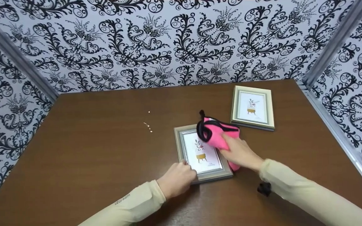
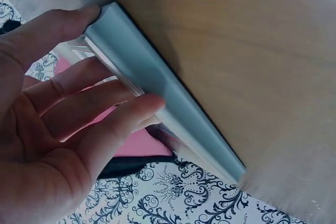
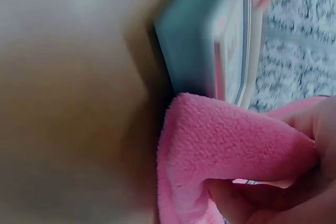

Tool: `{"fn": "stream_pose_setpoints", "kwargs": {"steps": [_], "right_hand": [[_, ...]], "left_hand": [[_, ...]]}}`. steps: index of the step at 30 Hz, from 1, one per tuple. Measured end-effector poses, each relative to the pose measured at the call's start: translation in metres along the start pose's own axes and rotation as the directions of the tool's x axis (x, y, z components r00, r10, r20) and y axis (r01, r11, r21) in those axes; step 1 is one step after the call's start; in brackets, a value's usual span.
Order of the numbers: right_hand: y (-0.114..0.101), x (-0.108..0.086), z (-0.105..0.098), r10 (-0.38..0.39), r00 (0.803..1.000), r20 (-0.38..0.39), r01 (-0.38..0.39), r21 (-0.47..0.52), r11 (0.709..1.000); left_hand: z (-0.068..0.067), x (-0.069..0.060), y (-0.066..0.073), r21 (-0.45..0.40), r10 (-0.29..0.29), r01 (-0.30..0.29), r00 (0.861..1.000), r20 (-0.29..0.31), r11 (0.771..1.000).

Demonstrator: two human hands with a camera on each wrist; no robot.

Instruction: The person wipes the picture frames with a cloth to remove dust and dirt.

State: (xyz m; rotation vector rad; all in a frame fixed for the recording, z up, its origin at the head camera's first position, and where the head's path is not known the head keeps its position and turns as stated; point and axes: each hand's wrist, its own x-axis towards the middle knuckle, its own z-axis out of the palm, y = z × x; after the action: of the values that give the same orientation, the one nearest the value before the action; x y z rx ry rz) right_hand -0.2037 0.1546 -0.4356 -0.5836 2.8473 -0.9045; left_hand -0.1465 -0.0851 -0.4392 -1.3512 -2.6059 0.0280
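A picture frame [image 1: 183, 147] with a plant print lies on the brown table, slightly turned. At its lower left corner the left hand [image 1: 177, 179] holds the frame's edge; in the left wrist view the thumb and fingers of that hand [image 2: 58, 114] lie against the grey-blue frame side [image 2: 157, 85]. The right hand [image 1: 240, 153] grips a pink cloth [image 1: 217, 136] with black edging over the frame's upper right part. The right wrist view has the cloth [image 3: 226, 137] bunched in the right hand [image 3: 294, 192], against the frame's side [image 3: 184, 40].
A second picture frame [image 1: 272, 113] lies at the back right of the table [image 1: 90, 141]. Small pale crumbs [image 1: 148, 126] are scattered left of the nearer frame. Patterned walls [image 1: 174, 40] stand behind and at both sides, with metal posts [image 1: 331, 47] at the corners.
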Motion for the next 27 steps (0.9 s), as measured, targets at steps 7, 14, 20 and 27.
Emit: {"fn": "stream_pose_setpoints", "kwargs": {"steps": [7, 14, 20, 27], "right_hand": [[-0.014, -0.023, 0.004, -0.095, 0.994, -0.048, 0.093, -0.049, 0.995], [-0.026, 0.022, 0.013, -0.139, 0.984, -0.109, 0.119, -0.171, 0.978], [-0.044, 0.055, 0.031, -0.030, 0.999, -0.023, 0.019, -0.381, 0.924], [-0.063, 0.072, 0.048, -0.048, 0.998, 0.048, 0.064, -0.406, 0.912]], "left_hand": [[-0.004, -0.002, -0.003, 0.010, -0.009, 0.009, 1.000, -0.005, 1.000], [-0.001, 0.000, -0.001, 0.039, -0.003, 0.003, 1.000, 0.009, 0.999], [0.002, 0.002, 0.000, 0.038, 0.001, -0.002, 1.000, 0.029, 0.999], [0.004, 0.000, -0.001, 0.016, -0.009, 0.009, 0.999, 0.033, 1.000]]}}
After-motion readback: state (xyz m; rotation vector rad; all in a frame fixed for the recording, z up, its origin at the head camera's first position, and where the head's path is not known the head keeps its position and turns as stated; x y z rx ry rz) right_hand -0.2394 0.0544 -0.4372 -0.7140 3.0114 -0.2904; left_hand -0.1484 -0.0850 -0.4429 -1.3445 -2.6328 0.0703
